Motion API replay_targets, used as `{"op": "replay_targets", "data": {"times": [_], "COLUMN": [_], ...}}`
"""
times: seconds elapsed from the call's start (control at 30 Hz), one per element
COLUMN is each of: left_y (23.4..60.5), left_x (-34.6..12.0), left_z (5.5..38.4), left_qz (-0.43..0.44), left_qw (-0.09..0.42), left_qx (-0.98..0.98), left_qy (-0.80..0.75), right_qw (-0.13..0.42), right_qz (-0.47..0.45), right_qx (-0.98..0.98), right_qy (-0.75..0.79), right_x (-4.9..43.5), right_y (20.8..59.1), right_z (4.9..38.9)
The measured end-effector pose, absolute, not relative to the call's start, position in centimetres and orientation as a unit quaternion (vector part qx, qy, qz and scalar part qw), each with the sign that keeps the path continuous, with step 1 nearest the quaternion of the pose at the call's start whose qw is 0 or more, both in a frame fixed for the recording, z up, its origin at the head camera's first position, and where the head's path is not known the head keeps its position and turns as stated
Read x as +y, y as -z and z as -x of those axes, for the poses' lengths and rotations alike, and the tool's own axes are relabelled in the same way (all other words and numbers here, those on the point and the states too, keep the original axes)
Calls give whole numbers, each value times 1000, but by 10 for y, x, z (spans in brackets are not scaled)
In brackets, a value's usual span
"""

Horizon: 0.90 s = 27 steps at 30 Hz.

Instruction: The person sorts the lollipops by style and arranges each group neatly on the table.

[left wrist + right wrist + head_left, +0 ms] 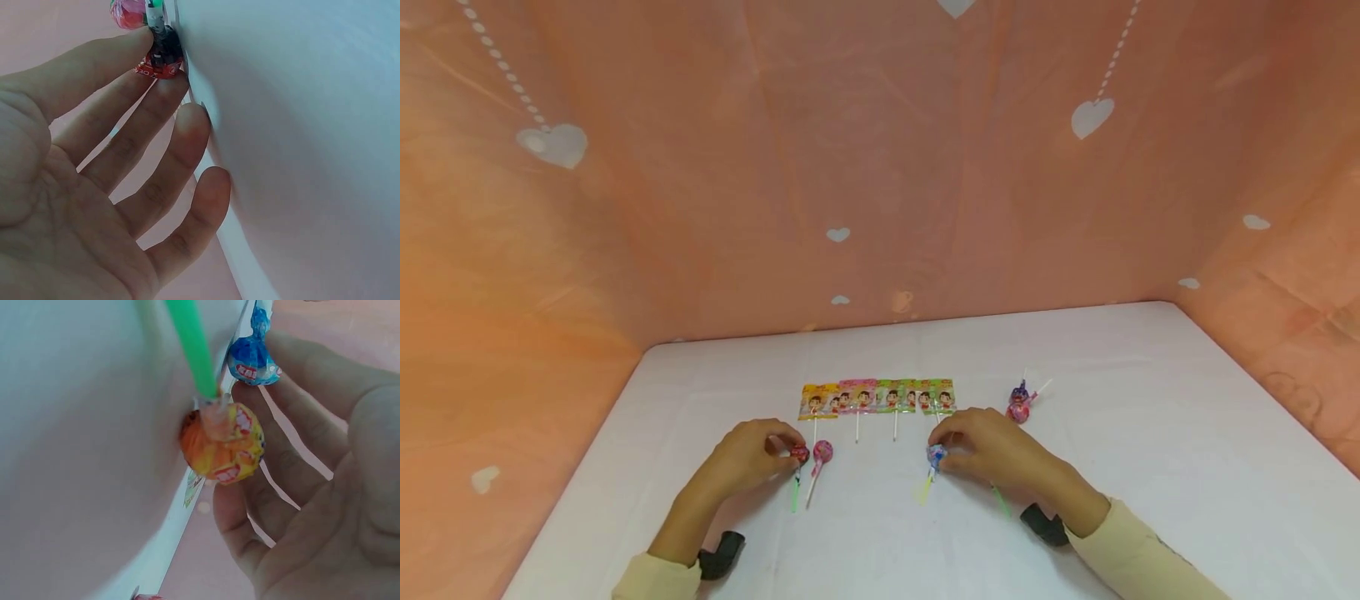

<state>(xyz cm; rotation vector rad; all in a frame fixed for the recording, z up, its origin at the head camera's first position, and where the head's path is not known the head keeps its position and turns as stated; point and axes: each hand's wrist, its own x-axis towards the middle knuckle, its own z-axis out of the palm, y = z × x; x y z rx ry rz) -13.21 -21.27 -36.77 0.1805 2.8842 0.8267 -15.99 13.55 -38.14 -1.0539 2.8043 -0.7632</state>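
Note:
With thumb and fingertips, my left hand (748, 457) pinches a lollipop in a dark and red wrapper (164, 61), its green stick pointing toward me. Just right of it lies a pink lollipop (823, 452) with a white stick. My right hand (992, 446) pinches a blue-wrapped lollipop (253, 362) that has a yellow stick in the head view. An orange and yellow lollipop (222, 447) with a green stick lies beside the right fingers in the right wrist view; in the head view the hand hides its head.
Beyond the hands, several flat-packed lollipops (895, 395) form a row, orange, pink and green, sticks toward me. Farther right, a purple lollipop (1018, 392) and a red-pink lollipop (1018, 411) lie together. The white table (1112, 350) meets an orange curtain (880, 167) with hearts at its back.

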Motion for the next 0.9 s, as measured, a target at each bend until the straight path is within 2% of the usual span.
{"op": "replay_targets", "data": {"times": [0.9], "left_y": [368], "left_x": [-213], "left_z": [132], "left_qz": [-57], "left_qw": [71], "left_qx": [955], "left_qy": [-281], "right_qw": [43], "right_qz": [336], "right_qx": [910], "right_qy": [237], "right_x": [135], "right_y": [382], "right_z": [159]}}
